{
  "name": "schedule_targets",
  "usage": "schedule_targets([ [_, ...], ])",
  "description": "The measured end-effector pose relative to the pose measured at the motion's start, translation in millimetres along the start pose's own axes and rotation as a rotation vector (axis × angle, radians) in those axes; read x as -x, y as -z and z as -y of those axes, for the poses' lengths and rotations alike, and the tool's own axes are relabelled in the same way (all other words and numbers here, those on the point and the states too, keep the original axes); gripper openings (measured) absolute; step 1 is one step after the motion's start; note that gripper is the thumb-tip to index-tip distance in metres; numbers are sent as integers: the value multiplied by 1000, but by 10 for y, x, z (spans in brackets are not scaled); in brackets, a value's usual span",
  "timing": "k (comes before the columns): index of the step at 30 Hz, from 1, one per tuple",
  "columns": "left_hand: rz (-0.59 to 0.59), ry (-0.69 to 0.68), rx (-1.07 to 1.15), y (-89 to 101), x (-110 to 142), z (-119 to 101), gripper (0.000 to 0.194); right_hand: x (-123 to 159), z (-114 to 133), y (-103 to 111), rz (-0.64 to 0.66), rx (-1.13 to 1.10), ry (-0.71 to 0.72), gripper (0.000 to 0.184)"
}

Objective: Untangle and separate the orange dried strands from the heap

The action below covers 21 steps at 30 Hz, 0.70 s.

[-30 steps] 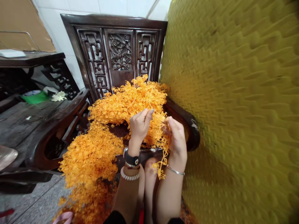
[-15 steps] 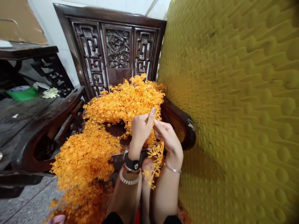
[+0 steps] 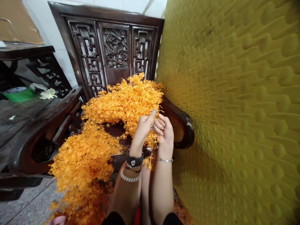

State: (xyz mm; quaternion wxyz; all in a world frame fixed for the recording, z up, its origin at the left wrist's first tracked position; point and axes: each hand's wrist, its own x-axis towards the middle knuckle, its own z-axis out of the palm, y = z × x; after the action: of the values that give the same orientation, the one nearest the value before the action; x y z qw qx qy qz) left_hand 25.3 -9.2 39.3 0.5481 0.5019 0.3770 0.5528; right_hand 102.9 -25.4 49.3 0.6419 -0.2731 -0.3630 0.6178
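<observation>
Partly between, partly below 2 hands (image 3: pixel 143 127) (image 3: pixel 167 128): orange sprig (image 3: pixel 152 140).

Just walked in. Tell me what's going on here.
A person is handling an orange sprig, part of it dangling below the hands. The right hand holds it, with the left hand close against it; the left's exact grip is hidden. In front, a large orange heap lies on a carved dark wooden chair, beside a yellow textured surface.
</observation>
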Motion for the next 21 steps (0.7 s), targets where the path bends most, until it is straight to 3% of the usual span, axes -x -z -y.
schedule_targets([
  [5,56,24,140,12,-19,-51,58,-30,-131,-62,14,-173,58,47],
  [8,53,24,164,191,-9,-116,58,-32,-146,-30,-3,-261,157,47],
  [13,30,-2,237,494,24,-178,56,-63,36,163,-74,-388,368,44],
  [17,24,-84,259,434,34,-154,44,-64,71,115,-55,-214,309,37],
  [21,5,-178,9,234,-13,-39,30,-41,-31,-36,-94,3,420,30],
])
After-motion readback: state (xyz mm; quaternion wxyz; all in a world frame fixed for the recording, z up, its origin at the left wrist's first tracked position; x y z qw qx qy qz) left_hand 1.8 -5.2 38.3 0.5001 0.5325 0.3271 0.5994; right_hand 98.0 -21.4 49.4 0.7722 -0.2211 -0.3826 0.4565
